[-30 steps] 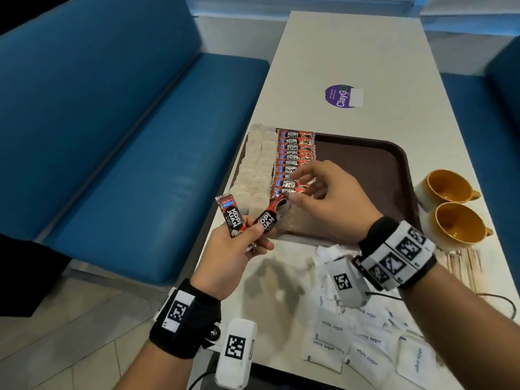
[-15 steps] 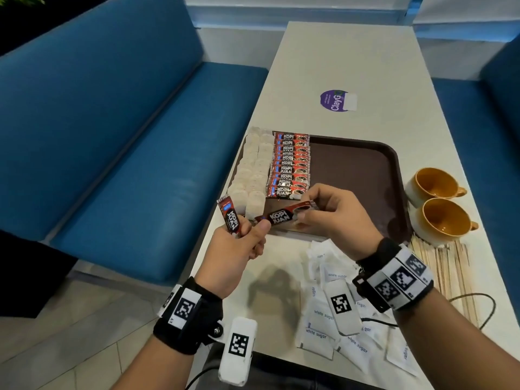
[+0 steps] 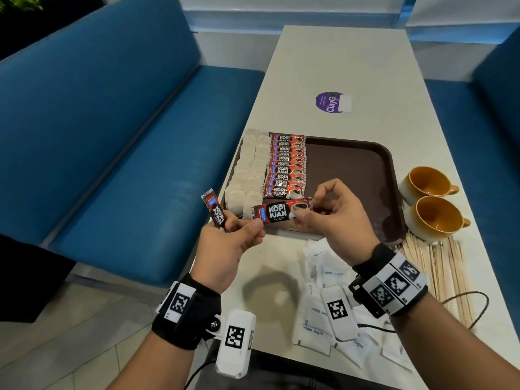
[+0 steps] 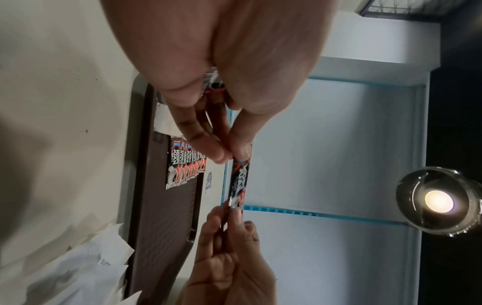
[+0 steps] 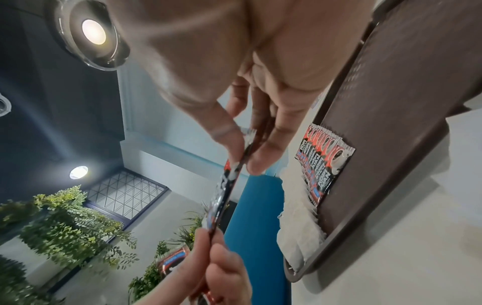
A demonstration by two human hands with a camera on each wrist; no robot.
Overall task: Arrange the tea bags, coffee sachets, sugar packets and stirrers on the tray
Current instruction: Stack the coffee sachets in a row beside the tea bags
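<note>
A red and black coffee sachet (image 3: 282, 212) hangs level just above the near edge of the brown tray (image 3: 351, 164). My right hand (image 3: 332, 215) pinches its right end and my left hand (image 3: 233, 237) pinches its left end. The left hand also holds a second sachet (image 3: 215, 212), which sticks upward. The wrist views show the shared sachet (image 4: 238, 179) (image 5: 227, 185) edge-on between both hands. On the tray's left lie two columns of white tea bags (image 3: 250, 170) and a row of coffee sachets (image 3: 285, 164). White sugar packets (image 3: 323, 305) and wooden stirrers (image 3: 439, 271) lie on the table.
Two orange-lined cups (image 3: 427, 204) stand right of the tray. A purple sticker (image 3: 332, 102) sits on the white table (image 3: 337, 66) farther back. Blue benches (image 3: 112, 136) flank the table. A black cable (image 3: 461, 302) runs over the stirrers.
My right hand came back from the sachet row and took the free end of one sachet in the left hand. That sachet swung from slanted to level.
</note>
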